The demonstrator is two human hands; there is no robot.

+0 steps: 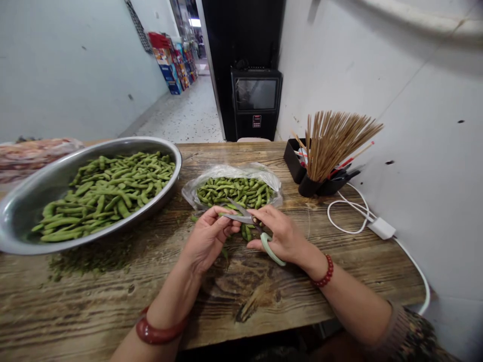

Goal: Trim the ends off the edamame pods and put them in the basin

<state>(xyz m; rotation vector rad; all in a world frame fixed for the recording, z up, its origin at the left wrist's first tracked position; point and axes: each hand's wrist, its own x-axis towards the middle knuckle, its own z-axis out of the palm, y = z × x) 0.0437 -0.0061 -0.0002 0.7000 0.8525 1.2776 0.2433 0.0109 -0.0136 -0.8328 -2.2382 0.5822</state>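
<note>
Scissors (pixel 247 219) and a green pod (pixel 222 214) were held near a clear bag (pixel 191 190).
On the bag's near side, the left hand (pixel 207 236) pinched the pod and the right hand (pixel 281 231) gripped the scissors, blades apart. More pods (pixel 236 191) sat inside the bag, and a big metal bowl (pixel 22 216) with lots of others stood to its left.

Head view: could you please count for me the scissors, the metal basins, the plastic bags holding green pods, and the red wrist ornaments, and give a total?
Scissors, in the right hand: 1
Metal basin: 1
Plastic bag of green pods: 1
Red bangle: 1
Red beaded bracelet: 1
Total: 5
</note>
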